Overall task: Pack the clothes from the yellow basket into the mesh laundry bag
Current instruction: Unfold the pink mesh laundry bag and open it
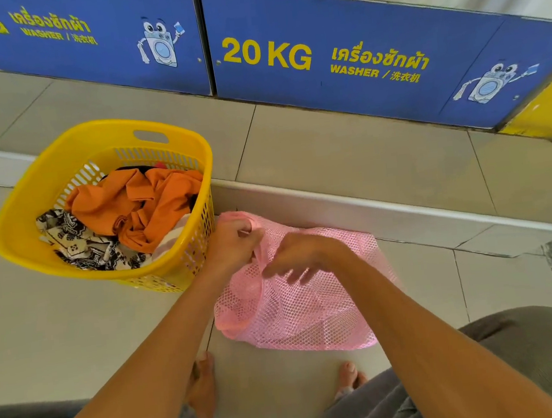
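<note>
A yellow plastic basket (pixel 23 215) stands on the tiled floor at the left. Inside it lie an orange garment (pixel 137 203), a black-and-white patterned cloth (pixel 77 243) and a striped piece at the right wall. Right beside the basket a pink mesh laundry bag (pixel 298 305) lies flat on the floor, against a low step. My left hand (pixel 230 244) pinches the bag's upper edge. My right hand (pixel 299 254) rests on the mesh just to the right, fingers curled into the same edge. I cannot tell if anything is inside the bag.
A raised tiled step with a metal edge (pixel 404 209) runs behind the bag. Blue washer panels (pixel 338 66) marked 20 KG stand at the back. My bare feet (pixel 201 387) and grey-clad knees (pixel 523 370) are at the bottom, close to the bag.
</note>
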